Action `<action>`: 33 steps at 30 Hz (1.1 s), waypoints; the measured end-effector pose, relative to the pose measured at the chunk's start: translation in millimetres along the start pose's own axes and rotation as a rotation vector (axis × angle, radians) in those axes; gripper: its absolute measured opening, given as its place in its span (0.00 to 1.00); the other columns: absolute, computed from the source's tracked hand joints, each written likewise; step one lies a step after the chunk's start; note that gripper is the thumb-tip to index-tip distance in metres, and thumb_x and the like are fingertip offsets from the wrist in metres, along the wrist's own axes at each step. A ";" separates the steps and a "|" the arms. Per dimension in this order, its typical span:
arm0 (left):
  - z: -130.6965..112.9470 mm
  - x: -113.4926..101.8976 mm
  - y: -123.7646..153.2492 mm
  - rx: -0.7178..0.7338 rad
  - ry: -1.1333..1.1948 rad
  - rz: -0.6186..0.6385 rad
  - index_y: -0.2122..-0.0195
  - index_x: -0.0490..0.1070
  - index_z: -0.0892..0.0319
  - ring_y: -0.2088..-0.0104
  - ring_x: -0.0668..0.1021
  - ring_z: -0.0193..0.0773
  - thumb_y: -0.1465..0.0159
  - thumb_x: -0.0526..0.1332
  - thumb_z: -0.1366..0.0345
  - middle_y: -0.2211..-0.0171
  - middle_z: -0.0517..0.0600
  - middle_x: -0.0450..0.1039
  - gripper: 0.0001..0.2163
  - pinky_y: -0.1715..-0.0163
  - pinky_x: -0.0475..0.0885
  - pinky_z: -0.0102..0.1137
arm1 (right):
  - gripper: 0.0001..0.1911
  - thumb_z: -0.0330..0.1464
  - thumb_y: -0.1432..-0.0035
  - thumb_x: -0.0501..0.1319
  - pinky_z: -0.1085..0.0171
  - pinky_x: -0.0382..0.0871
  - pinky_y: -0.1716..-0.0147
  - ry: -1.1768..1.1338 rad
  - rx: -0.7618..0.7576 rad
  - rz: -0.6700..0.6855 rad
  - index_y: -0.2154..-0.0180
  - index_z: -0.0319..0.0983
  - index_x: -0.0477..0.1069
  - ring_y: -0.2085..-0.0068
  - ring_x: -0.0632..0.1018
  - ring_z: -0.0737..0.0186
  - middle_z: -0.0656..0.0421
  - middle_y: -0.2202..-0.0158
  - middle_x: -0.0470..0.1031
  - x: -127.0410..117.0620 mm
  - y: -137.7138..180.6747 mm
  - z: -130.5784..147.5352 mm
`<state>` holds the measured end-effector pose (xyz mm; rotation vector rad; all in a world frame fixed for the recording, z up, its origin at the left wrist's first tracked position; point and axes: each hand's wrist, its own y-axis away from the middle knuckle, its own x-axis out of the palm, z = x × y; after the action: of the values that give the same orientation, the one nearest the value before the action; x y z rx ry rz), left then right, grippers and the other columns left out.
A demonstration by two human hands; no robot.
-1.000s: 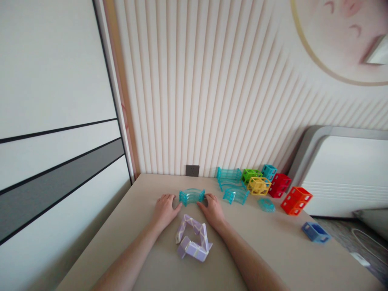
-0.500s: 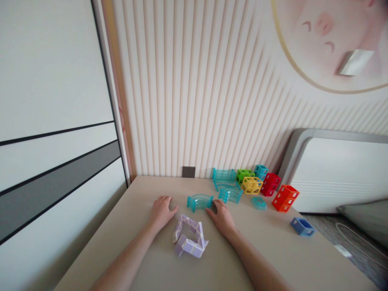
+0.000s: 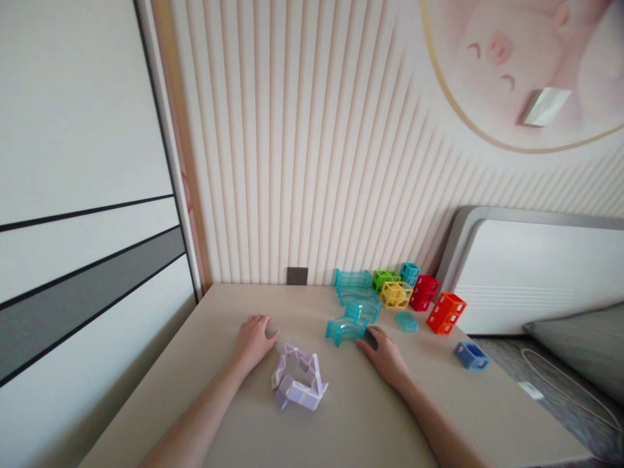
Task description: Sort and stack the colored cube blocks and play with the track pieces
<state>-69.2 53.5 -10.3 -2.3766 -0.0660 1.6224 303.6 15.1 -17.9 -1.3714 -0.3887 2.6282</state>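
Observation:
A curved, see-through teal tube piece (image 3: pixel 345 330) lies on the table. My right hand (image 3: pixel 387 354) has its thumb and fingers closed on the right end of this piece. To the left, my left hand (image 3: pixel 254 339) rests on the table with the thumb apart from the fingers and nothing in it. Between my forearms lies a lilac and white folding snake puzzle (image 3: pixel 303 394), bent into a ring and touched by neither hand. Just behind the held piece is another teal tube piece (image 3: pixel 369 310), and the two look close to touching.
Further back stand a long teal piece (image 3: pixel 353 281) and green (image 3: pixel 387 281), yellow (image 3: pixel 396 295), red (image 3: pixel 424 292) and orange (image 3: pixel 446 313) open-frame blocks. A teal ring-like piece (image 3: pixel 406 322) lies near them. A blue block (image 3: pixel 471 356) sits by the table's right edge.
My right hand has moved to the right, taking the curved teal tube piece along, closer to the other teal piece. The left hand stays on the table. The view has shifted slightly.

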 end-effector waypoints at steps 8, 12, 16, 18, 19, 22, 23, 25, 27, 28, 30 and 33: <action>2.5 4.0 -0.6 0.013 0.008 -0.030 0.54 0.75 0.60 0.49 0.75 0.49 0.37 0.61 0.61 0.52 0.57 0.78 0.13 0.47 0.66 0.40 | 0.24 0.48 0.44 0.61 0.53 0.71 0.47 0.017 0.027 -0.053 0.55 0.37 0.77 0.51 0.79 0.46 0.46 0.51 0.78 -22.6 4.6 -37.4; 4.9 7.3 -0.4 0.030 0.019 -0.049 0.54 0.75 0.60 0.49 0.75 0.49 0.37 0.60 0.61 0.52 0.57 0.78 0.13 0.48 0.66 0.40 | 0.26 0.49 0.45 0.60 0.51 0.71 0.47 0.041 0.056 -0.071 0.55 0.36 0.76 0.51 0.79 0.44 0.44 0.51 0.78 -30.1 5.5 -48.4; 8.1 11.1 -0.8 0.056 0.045 -0.085 0.54 0.74 0.60 0.49 0.76 0.50 0.34 0.57 0.60 0.53 0.58 0.78 0.13 0.47 0.67 0.43 | 0.25 0.49 0.45 0.60 0.51 0.72 0.48 0.045 0.071 -0.090 0.56 0.37 0.77 0.52 0.79 0.44 0.45 0.53 0.79 -32.7 4.9 -54.0; 9.2 12.2 -1.4 0.105 0.120 -0.122 0.55 0.74 0.60 0.51 0.76 0.49 0.33 0.56 0.58 0.55 0.57 0.79 0.14 0.47 0.68 0.44 | 0.24 0.49 0.45 0.60 0.51 0.72 0.48 0.045 0.080 -0.104 0.56 0.37 0.77 0.52 0.79 0.44 0.45 0.53 0.79 -32.0 4.2 -55.8; 9.2 12.1 -1.6 0.141 0.181 -0.140 0.55 0.74 0.60 0.51 0.77 0.49 0.33 0.55 0.57 0.56 0.57 0.79 0.14 0.47 0.69 0.44 | 0.24 0.48 0.45 0.61 0.51 0.72 0.48 0.047 0.083 -0.108 0.56 0.37 0.77 0.52 0.79 0.44 0.45 0.53 0.79 -31.4 3.8 -56.5; 6.2 8.3 -0.3 0.256 0.393 -0.142 0.56 0.74 0.58 0.51 0.77 0.46 0.32 0.54 0.56 0.56 0.56 0.79 0.14 0.47 0.70 0.43 | 0.24 0.47 0.46 0.61 0.51 0.71 0.47 0.054 0.077 -0.120 0.56 0.36 0.77 0.51 0.79 0.44 0.44 0.52 0.79 -29.6 3.4 -56.8; 4.3 5.8 1.0 0.289 0.451 -0.118 0.55 0.74 0.57 0.51 0.78 0.45 0.31 0.54 0.55 0.55 0.55 0.78 0.14 0.46 0.70 0.42 | 0.24 0.47 0.46 0.61 0.51 0.71 0.47 0.058 0.074 -0.124 0.56 0.36 0.77 0.51 0.79 0.43 0.44 0.52 0.79 -29.1 3.5 -56.5; 0.0 -0.2 4.5 0.365 0.536 -0.040 0.54 0.74 0.56 0.51 0.78 0.44 0.31 0.54 0.55 0.54 0.54 0.78 0.14 0.46 0.71 0.40 | 0.24 0.47 0.45 0.60 0.51 0.71 0.47 0.065 0.069 -0.129 0.56 0.36 0.77 0.51 0.79 0.44 0.44 0.52 0.79 -28.4 3.7 -55.7; -4.0 -6.3 8.6 0.453 0.586 0.048 0.53 0.74 0.56 0.50 0.78 0.43 0.32 0.55 0.56 0.54 0.54 0.77 0.14 0.46 0.71 0.38 | 0.24 0.47 0.45 0.60 0.52 0.71 0.47 0.076 0.063 -0.129 0.55 0.36 0.76 0.51 0.79 0.44 0.44 0.52 0.79 -27.9 4.2 -55.0; -5.5 -9.1 10.5 0.492 0.599 0.088 0.52 0.74 0.56 0.50 0.77 0.43 0.32 0.56 0.56 0.54 0.54 0.77 0.14 0.46 0.71 0.38 | 0.24 0.47 0.44 0.59 0.52 0.71 0.47 0.082 0.060 -0.129 0.55 0.36 0.76 0.51 0.79 0.45 0.44 0.52 0.78 -27.9 4.4 -54.9; -7.6 -13.6 13.5 0.545 0.611 0.152 0.52 0.74 0.57 0.49 0.76 0.44 0.33 0.57 0.57 0.53 0.55 0.77 0.14 0.46 0.71 0.37 | 0.24 0.47 0.43 0.59 0.53 0.71 0.47 0.092 0.052 -0.124 0.54 0.36 0.76 0.50 0.79 0.45 0.44 0.51 0.78 -27.9 5.0 -55.2; -9.6 -18.1 15.8 0.583 0.613 0.226 0.52 0.73 0.58 0.50 0.76 0.44 0.35 0.58 0.60 0.54 0.55 0.77 0.13 0.47 0.70 0.37 | 0.25 0.48 0.42 0.58 0.52 0.71 0.47 0.111 0.047 -0.103 0.53 0.35 0.75 0.50 0.79 0.45 0.44 0.51 0.78 -28.2 5.7 -56.2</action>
<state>-68.9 33.1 5.6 -2.3213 0.7069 0.7557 365.8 11.5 -28.4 -1.4336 -0.3708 2.4507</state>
